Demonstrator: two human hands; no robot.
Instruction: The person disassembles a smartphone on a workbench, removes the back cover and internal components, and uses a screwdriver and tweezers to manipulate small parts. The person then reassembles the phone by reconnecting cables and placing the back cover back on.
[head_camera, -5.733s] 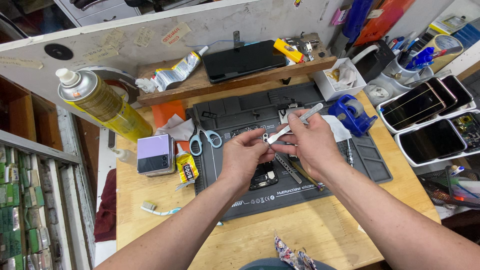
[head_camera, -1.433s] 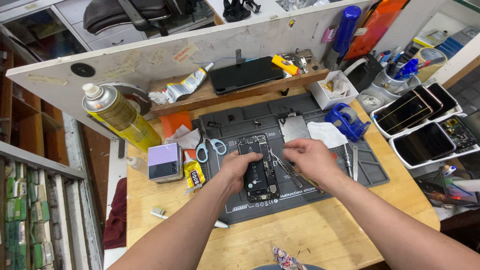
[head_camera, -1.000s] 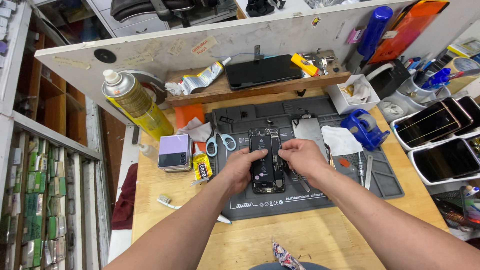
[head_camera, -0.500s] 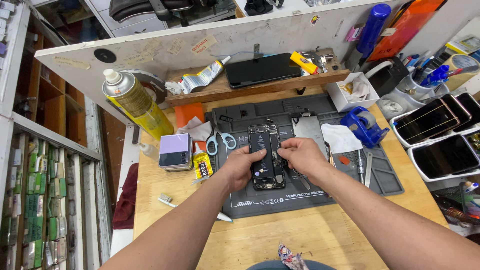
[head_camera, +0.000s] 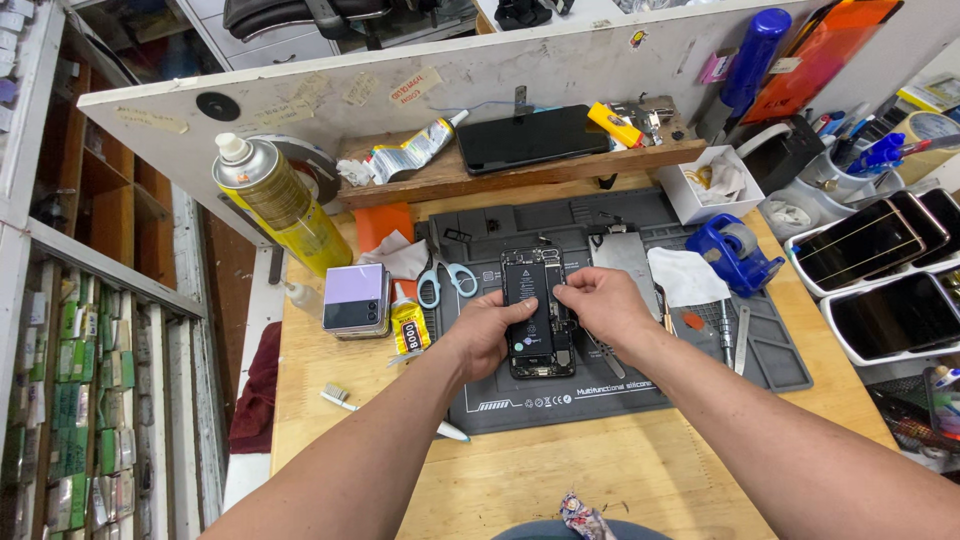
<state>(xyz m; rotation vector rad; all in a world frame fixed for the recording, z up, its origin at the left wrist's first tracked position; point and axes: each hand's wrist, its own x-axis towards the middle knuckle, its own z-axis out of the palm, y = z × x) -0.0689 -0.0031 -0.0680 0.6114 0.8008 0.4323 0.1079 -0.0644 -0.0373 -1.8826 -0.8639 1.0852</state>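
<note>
on the grey silicone mat (head_camera: 700, 370) i keep my left hand (head_camera: 487, 335) bracing the opened phone (head_camera: 538, 315), right hand (head_camera: 600, 305) fingertips pinched narrow over its battery; press evenly, avoid flexing

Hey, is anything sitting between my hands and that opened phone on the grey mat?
Nothing visible. The left hand and right hand already touch the opened phone, one on each side, fingertips over its exposed inside. The scissors lie off to the left and the metal tools to the right, both apart from the phone.
</note>
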